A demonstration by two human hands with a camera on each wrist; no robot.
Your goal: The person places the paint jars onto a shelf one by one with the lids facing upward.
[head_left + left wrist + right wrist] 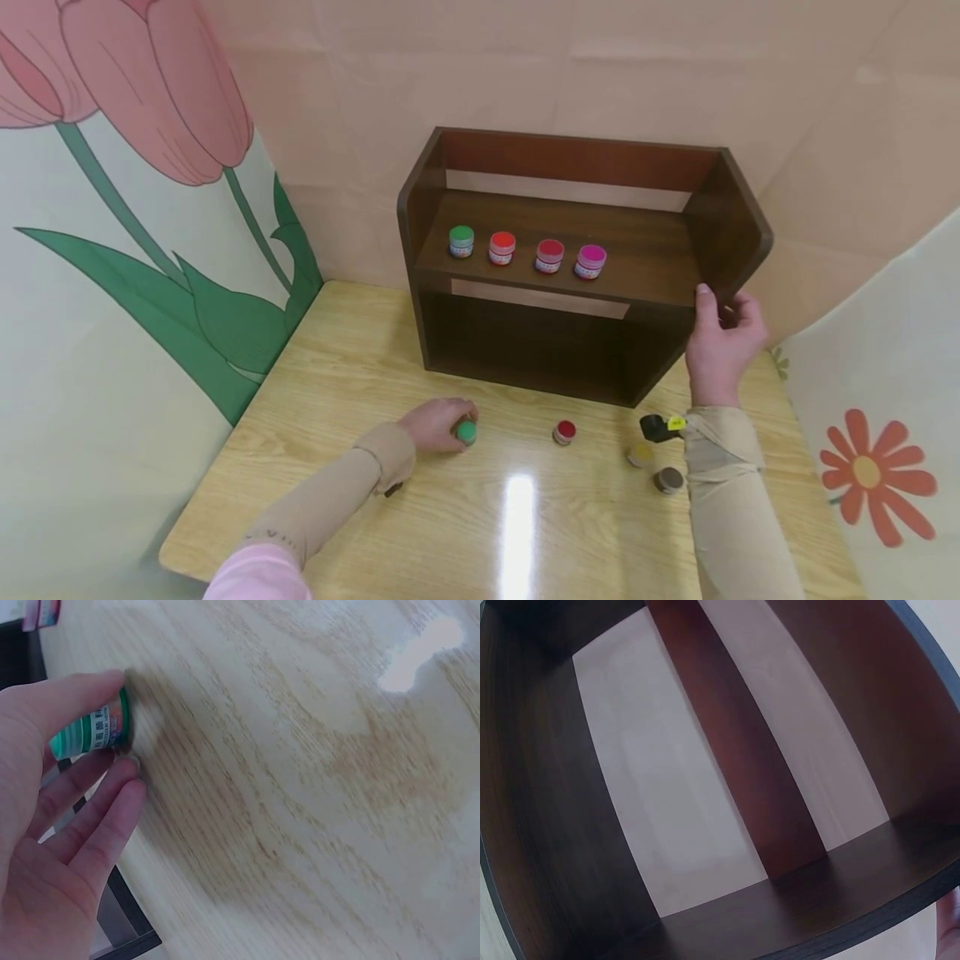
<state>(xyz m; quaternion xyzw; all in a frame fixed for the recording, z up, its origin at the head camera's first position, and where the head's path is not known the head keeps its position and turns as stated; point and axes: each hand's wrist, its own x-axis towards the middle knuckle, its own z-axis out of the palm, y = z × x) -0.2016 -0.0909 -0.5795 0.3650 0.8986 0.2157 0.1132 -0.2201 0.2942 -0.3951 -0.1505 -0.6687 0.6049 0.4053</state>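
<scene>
On the table to the left of centre, my left hand (438, 423) pinches a small green-lidded jar (467, 432) between thumb and fingers. In the left wrist view the jar (91, 729) shows its printed label, close to the wood. My right hand (726, 337) grips the right side edge of a dark brown two-tier shelf (555, 287), thumb on the front and fingers behind the side. The right wrist view looks into the shelf (547, 787), with only a bit of that hand (949, 926) at the edge.
On the upper tier stand jars with green (461, 240), orange-red (502, 247), red (550, 256) and magenta (591, 261) lids. A dark red jar (565, 432), a yellow jar (641, 454) and a dark brown jar (669, 480) sit on the wooden table (420, 525).
</scene>
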